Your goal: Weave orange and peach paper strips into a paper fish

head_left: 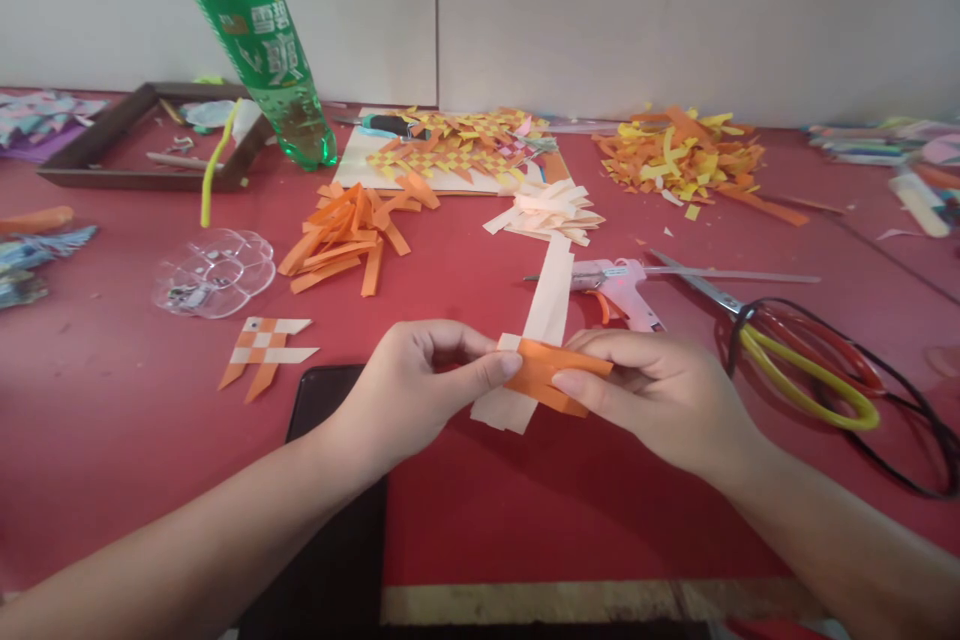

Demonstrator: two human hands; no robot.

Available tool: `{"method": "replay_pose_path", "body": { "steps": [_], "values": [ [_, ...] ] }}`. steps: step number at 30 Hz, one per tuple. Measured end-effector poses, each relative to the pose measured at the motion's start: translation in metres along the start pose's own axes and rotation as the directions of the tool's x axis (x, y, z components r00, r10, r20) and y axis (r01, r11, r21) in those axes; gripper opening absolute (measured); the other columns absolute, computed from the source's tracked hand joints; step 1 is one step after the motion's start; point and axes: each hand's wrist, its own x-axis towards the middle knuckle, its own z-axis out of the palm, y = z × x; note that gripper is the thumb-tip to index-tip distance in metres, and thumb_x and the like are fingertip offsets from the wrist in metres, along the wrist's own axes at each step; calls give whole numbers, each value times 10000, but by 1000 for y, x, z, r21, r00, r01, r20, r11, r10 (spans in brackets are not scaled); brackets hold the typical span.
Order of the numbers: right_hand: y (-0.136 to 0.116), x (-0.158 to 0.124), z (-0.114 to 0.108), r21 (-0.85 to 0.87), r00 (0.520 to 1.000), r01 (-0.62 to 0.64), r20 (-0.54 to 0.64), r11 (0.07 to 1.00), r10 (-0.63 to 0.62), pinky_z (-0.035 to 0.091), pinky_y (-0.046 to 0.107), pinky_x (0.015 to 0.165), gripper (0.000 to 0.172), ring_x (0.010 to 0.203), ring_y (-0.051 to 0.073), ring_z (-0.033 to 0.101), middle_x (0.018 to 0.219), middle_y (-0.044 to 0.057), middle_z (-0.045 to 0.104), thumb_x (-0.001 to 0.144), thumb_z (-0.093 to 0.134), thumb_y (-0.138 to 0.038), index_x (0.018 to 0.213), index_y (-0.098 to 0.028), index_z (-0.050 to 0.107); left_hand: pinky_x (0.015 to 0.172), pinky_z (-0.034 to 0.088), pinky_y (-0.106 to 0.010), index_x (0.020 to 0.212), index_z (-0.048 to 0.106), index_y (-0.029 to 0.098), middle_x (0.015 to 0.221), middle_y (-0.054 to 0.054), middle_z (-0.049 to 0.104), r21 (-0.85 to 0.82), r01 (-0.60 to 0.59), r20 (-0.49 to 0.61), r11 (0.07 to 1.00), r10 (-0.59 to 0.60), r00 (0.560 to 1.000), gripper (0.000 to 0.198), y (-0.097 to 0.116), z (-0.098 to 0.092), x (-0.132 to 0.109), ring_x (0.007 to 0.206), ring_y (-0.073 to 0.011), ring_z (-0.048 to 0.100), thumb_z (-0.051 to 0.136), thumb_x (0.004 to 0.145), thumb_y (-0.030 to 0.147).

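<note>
Between my two hands, above the red table, are interlaced paper strips: orange strips (551,372) run sideways and cream strips (551,295) cross them. My left hand (427,380) pinches the left side of the weave, thumb on top. On the right, my right hand (652,390) grips the orange ends between thumb and fingers. Fingertips under the paper are hidden. A finished-looking woven paper fish (266,352) in orange and cream lies flat to the left. Farther back are piles of orange strips (341,245) and cream strips (551,208).
A pink glue gun (622,290) and large scissors (795,370) with a black cord lie to the right. At the back stand a green bottle (262,50), a dark frame (135,180) and a paper scrap pile (682,155). A clear palette (217,275) sits left, near a black flat object (322,540).
</note>
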Motion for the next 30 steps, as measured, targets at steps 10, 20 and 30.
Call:
{"method": "replay_pose_path", "body": {
  "steps": [10,20,30],
  "values": [
    [1,-2,1,32,999,-50,-18,998,50,391,236,454,347,522,110,508,604,5,593,860,628,-466,674,-174,658,647,448,-227,785,721,170,728,3,683,-140,54,49,989,-48,998,261,-1,1,-1,654,-104,585,756,785,428],
    [-4,2,4,287,998,-58,5,956,59,508,201,497,258,580,121,637,696,14,704,852,659,-444,780,-203,714,587,452,-193,768,595,170,667,38,648,-222,15,51,975,-3,999,231,-1,4,3,588,-71,586,732,831,344],
    [1,8,4,512,972,-46,219,858,-79,612,281,798,171,905,179,736,974,22,774,867,674,-285,1019,-259,747,716,533,-189,941,681,187,905,-5,709,-228,-25,-4,973,25,1000,220,-3,3,1,804,-107,668,785,781,296]
  ]
}}
